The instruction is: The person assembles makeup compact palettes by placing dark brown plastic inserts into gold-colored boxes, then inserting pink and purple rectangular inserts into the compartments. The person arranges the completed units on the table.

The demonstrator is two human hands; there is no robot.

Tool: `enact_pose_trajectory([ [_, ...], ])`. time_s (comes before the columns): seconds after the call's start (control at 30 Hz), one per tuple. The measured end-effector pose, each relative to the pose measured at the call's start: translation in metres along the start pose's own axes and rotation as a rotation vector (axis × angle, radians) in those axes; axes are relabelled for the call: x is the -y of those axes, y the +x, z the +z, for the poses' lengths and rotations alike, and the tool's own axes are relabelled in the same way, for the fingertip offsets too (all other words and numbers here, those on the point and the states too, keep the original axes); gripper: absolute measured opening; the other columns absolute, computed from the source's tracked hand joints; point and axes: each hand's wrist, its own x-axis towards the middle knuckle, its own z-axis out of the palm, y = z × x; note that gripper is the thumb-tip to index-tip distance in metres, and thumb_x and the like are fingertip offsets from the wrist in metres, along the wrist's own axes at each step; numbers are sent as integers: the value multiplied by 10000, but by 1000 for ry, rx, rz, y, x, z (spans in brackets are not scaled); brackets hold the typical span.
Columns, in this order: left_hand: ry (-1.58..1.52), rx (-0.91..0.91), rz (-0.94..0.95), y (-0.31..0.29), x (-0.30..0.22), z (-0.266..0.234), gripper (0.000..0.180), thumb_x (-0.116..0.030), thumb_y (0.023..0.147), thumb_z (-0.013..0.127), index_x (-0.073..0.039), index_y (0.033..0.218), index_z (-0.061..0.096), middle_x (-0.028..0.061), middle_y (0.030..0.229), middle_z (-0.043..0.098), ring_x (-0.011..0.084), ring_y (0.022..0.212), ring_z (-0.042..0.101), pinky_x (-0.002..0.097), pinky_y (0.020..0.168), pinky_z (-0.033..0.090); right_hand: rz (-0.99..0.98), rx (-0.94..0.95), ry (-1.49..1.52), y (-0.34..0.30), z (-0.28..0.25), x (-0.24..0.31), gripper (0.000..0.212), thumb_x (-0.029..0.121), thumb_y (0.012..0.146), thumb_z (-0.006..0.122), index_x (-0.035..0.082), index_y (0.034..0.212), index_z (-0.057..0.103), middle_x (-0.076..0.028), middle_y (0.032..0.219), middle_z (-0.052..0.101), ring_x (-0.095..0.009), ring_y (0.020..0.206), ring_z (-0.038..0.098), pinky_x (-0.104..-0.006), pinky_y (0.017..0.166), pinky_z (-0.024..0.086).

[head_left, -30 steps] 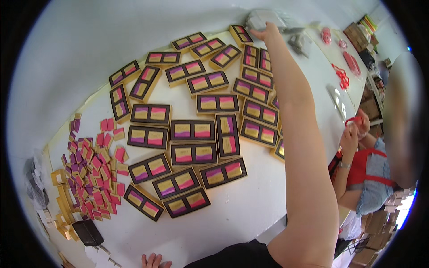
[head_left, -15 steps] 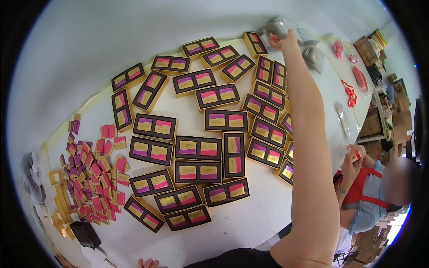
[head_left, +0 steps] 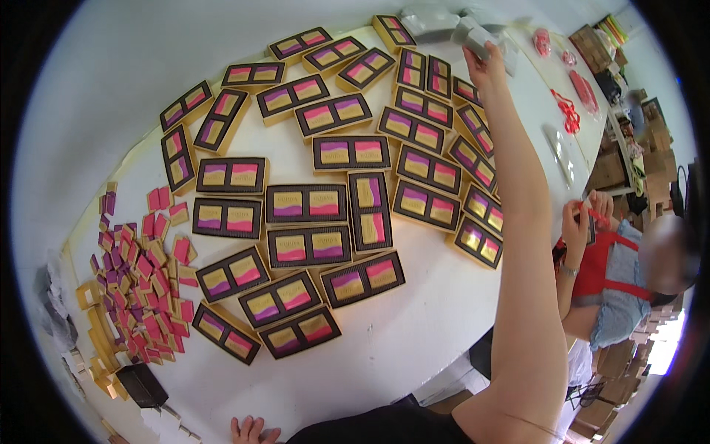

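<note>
My right hand reaches to the far edge of the table, its fingers closed on a grey flat-sided stack beside clear plastic bags. What the stack is made of cannot be made out. My left hand lies at the near table edge, fingers spread, holding nothing. Between them stand several gold-sided gift boxes with dark trays, each showing two small gold packets with pink or purple wave bands. My right forearm passes over the right end of the box group and hides part of it.
Loose pink, purple and gold packets are heaped on the left of the white table. Near them are gold pieces and a black box. At right, a person handles something with red ribbon. Red ribbon lies at far right.
My right hand, open over the plastic bag before, is now closed on the grey stack. The view has shifted, so the boxes appear farther up and left. My left hand still rests at the edge.
</note>
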Motion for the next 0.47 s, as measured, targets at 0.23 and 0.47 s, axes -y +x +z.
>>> enact_pose_trajectory([
  [0.23,-7,-61,32,9,6,3,413,-361,990,482,-263,1383,564,138,1513,430,369,1448,267,616,1183,67,25,23,-287,-82,-54,15,536,171,847,697,-52,1278,468,-248,1252,474,-433,1110,559,-557,944,545],
  [0.47,244,-201,140,32,-3,-25,709,-588,769,696,-193,1345,570,240,1550,330,447,1439,282,670,1119,182,-54,271,-94,-162,-47,28,653,175,849,687,-35,1375,362,-218,1359,449,-417,1270,481,-583,1024,504],
])
